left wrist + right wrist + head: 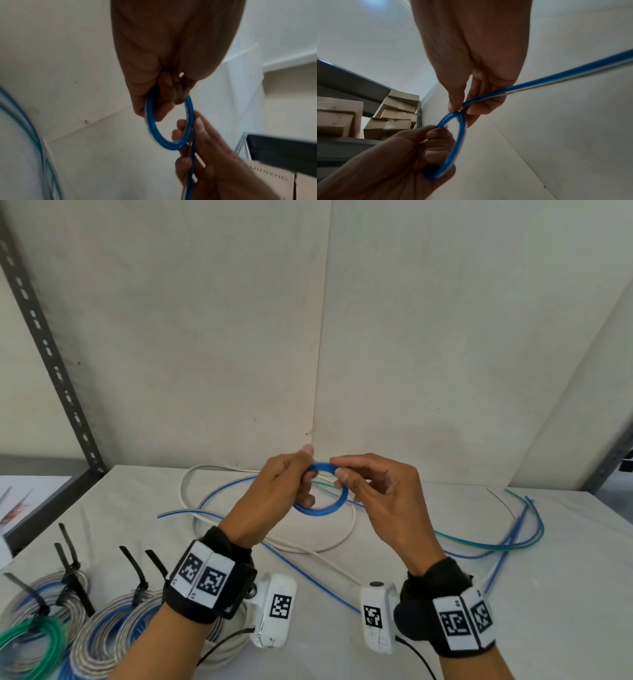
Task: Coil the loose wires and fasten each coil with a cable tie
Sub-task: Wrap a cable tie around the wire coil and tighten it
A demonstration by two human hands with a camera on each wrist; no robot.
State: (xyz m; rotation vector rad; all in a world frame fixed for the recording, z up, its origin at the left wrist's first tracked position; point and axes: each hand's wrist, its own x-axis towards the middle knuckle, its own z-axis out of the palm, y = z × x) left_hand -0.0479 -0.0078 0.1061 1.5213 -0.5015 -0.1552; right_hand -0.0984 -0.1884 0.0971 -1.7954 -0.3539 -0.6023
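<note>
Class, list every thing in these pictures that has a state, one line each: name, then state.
blue coil: partly wound, held above the table, no tie on it
left hand: grips the coil
right hand: pinches the wire at the coil
loose wires: uncoiled on the table
finished coils: wound, fastened with black cable ties

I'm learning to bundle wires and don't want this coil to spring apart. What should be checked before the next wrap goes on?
1. Left hand grips the small blue wire coil: ok.
2. Right hand pinches the wire at the coil's top: ok.
3. Loops lie together, none sprung loose: ok.
4. Blue wire tail feeds through the right fingers: ok.
5. Tail free of the loose white wire on the table: cannot tell.
6. Spare black cable tie in reach: cannot tell; those visible already bind finished coils.
</note>
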